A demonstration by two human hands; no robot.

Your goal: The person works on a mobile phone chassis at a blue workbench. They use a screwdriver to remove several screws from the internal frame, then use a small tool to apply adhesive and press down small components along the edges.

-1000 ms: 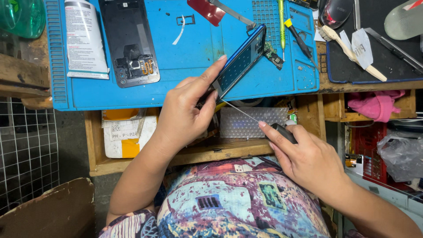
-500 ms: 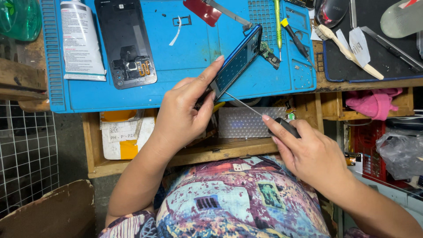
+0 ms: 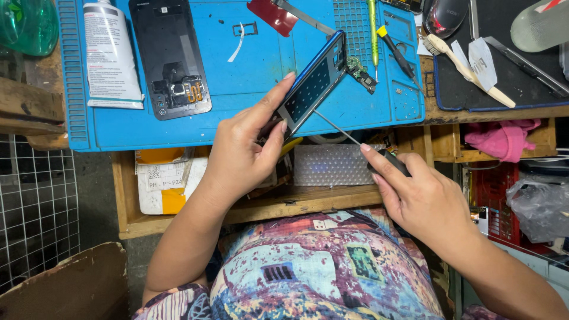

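The green bottle (image 3: 26, 24) (top left) is cut off.

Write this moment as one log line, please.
left hand: holds phone tilted over blue mat | right hand: holds screwdriver, tip at phone | back cover: on mat

The phone frame (image 3: 314, 83) is a slim blue-edged body with its dark inner side showing, tilted up on one long edge above the near rim of the blue mat, pinched at its lower end. The screwdriver (image 3: 361, 145) has a thin metal shaft and a black handle; its tip touches the frame's lower inner face.
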